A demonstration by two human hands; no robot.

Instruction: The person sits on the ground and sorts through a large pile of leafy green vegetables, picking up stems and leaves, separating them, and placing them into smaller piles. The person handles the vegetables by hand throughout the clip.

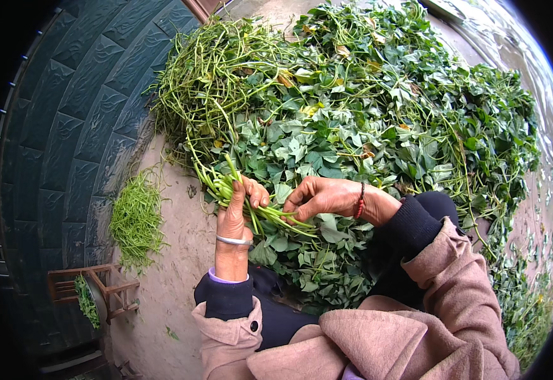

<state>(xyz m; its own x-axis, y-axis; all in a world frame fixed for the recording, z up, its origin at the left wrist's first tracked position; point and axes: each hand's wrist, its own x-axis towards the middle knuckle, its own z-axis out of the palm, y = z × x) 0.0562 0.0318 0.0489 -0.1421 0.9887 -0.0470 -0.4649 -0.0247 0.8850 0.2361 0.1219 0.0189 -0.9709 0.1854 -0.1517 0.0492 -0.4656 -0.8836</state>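
Observation:
My left hand (234,219), with a silver bangle at the wrist, grips a bundle of light green leaf stalks (224,186), the thumb laid across them. The stalks' thin ends fan out to the right. At those ends my right hand (321,195), wearing a dark and red beaded bracelet, has thumb and fingers pinched together on a stalk; the exact contact is partly hidden. Beneath and beyond both hands spreads a large heap of leafy green vines (333,137), probably sweet potato. A tangle of mostly bare vines (210,80) lies at its upper left.
A small pile of cut green stalks (136,216) lies on the concrete floor (162,294) to the left, beside a dark tiled wall (86,137). Lower left is a wooden stool (110,287) beside a bowl of greens (88,301). Crumpled plastic sheeting (509,42) borders the heap at upper right.

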